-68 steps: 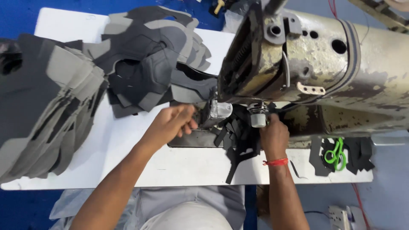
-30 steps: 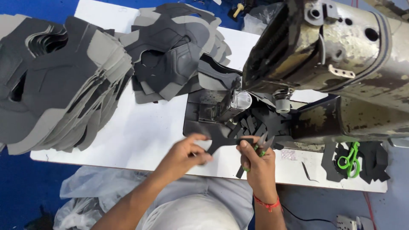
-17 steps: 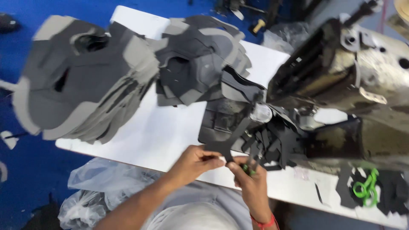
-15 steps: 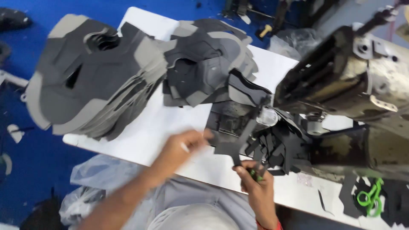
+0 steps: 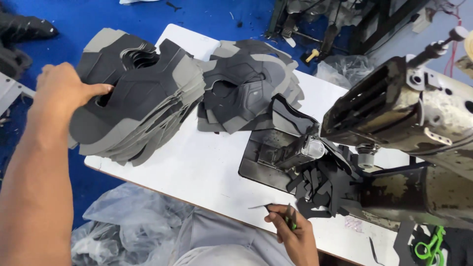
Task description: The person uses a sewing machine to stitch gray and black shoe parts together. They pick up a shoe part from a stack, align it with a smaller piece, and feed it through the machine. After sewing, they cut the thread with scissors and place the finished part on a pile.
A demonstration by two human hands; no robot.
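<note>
Left hand (image 5: 61, 91): grip spread flat on the grey cut-piece stack (image 5: 143, 98) at the surface's (image 5: 197, 172) left edge.
Right hand (image 5: 295, 234): grip closed on small green-handled snips (image 5: 290, 219), near edge.
Risk: the stack overhangs the edge; a careless pull could fan pieces onto the blue floor (image 5: 98, 15).
</note>
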